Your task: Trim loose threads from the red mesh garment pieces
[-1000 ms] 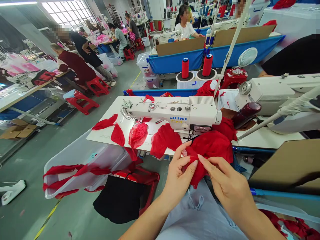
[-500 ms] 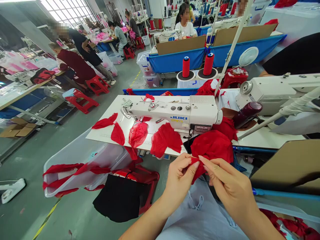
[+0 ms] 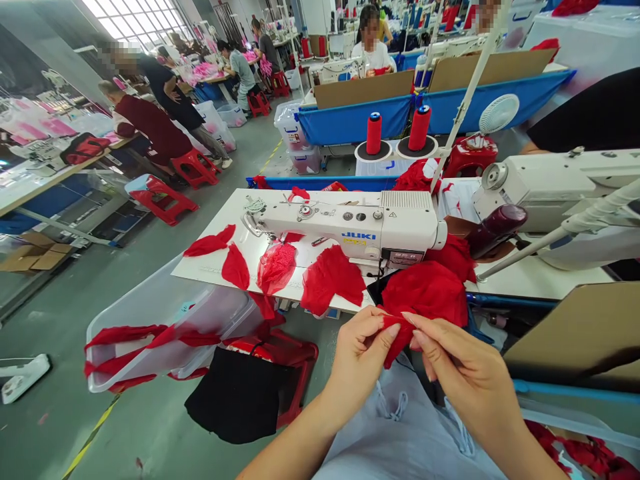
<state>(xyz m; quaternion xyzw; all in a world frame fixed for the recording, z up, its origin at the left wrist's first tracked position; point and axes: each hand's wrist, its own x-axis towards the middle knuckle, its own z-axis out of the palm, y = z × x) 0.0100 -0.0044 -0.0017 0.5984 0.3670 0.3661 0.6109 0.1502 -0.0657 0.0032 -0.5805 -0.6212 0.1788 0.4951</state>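
Between my hands, in front of my lap, is a piece of red fabric. My left hand pinches its left part between thumb and fingers. The fingertips of my right hand are closed on its right edge. Just beyond lies a heap of red fabric at the table's front edge. A white sewing machine stands behind it on the white table. Several thin red cut pieces lie on the table, some hanging over its edge; one lacy red piece is below the needle area.
A clear plastic bin with red strips over its rim stands at left, beside a red stool with black cloth. Two red thread cones rise behind the machine. A dark red bottle is at right. Other people work farther back.
My right hand has shifted slightly right, parting a little from my left, with more of the red fabric showing between them. My left hand is almost unmoved.
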